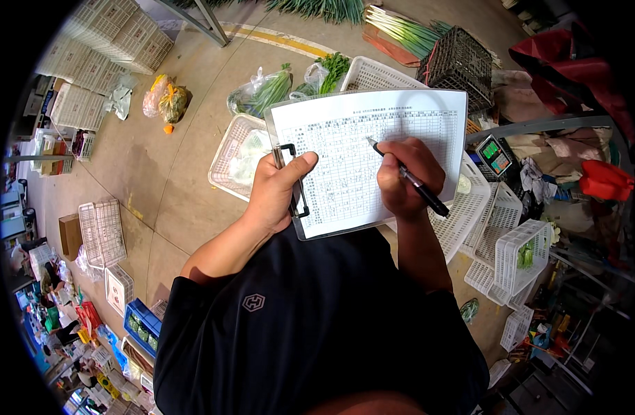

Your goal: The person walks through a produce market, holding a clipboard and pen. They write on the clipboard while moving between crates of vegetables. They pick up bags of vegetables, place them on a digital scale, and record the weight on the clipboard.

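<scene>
1. Taking the clipboard as my clock's centre, I see a stack of white plastic crates (99, 45) out at ten o'clock, and a white perforated crate (227, 183) much nearer, at nine.
2. The left hand (284, 185) grasps the clipboard (271, 124) at its eight-to-nine o'clock edge — thumb over the front beside the black wire clip (305, 207). The other fingers go mostly behind, so I cannot tell how they are spread.
3. The clipboard is in front of the dark shirt (317, 318), bearing a printed grid form (345, 183) with handwritten marks in some cells.
4. The right hand (414, 176) grips a black pen (429, 197) in a writing hold, its tip toward twelve o'clock on the sheet. I can't tell whether the tip touches the paper.
5. I judge the step in hand to be filling in the grid. The next move calls for a firm left grip and a light, exact tip on the chosen cell.
6. A digital scale (497, 158) sits beyond, at three o'clock.
</scene>
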Tool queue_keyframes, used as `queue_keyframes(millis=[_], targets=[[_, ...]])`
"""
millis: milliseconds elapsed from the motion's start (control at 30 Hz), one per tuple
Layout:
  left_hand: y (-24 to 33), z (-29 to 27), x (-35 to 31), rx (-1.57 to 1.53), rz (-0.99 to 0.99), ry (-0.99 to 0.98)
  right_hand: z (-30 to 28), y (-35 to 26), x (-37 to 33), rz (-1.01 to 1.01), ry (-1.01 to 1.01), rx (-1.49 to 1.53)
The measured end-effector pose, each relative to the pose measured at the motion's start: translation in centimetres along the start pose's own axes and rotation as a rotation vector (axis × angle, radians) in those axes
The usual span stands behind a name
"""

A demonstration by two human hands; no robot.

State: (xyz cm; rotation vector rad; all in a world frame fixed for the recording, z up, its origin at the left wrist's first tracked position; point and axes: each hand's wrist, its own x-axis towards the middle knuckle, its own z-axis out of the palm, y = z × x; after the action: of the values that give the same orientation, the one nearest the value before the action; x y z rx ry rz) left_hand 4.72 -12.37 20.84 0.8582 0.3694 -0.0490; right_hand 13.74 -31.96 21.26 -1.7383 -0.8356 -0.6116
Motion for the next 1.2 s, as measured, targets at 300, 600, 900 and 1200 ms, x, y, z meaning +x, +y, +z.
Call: queue_keyframes(millis=[300, 600, 900, 1200], targets=[[0.2, 0.2, -0.1, 0.004, -0.005, -0.001, 0.0, -0.1, 0.0, 0.004, 0.001, 0.036], [0.1, 0.4, -0.1, 0.005, -0.014, 0.009, -0.2, 0.2, 0.0, -0.004, -0.017, 0.048], [1.0, -1.5, 1.7, 0.086, 0.113, 0.238, -5.5, 0.3, -0.7, 0.123, 0.305, 0.125], [7.3, -18.8, -6.8, -0.028, 0.998, 1.021, -4.6, 7.9, -6.3, 0.858, -0.031, 0.105]])
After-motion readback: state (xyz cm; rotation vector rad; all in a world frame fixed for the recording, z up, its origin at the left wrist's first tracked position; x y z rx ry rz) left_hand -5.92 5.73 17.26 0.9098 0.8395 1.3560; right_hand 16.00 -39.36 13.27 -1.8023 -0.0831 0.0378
